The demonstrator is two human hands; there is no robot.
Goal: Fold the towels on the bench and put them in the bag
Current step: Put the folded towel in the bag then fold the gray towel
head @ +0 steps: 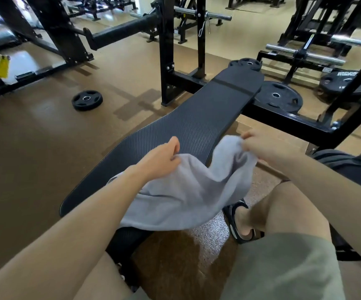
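A light grey towel (186,191) hangs between my hands over the near end of the black ribbed bench (197,122). My left hand (160,159) pinches the towel's left upper edge. My right hand (259,146) grips its right upper corner, held a little higher beyond the bench's right edge. The cloth sags in the middle and drapes down over the bench's near right side. A dark bag (348,163) lies on the floor at the right, partly hidden behind my right arm.
I sit astride the bench, with my sandalled foot (242,221) on the floor at its right. Black weight plates (278,96) and a rack frame (166,50) stand beyond the bench. One plate (87,100) lies on the floor at the left.
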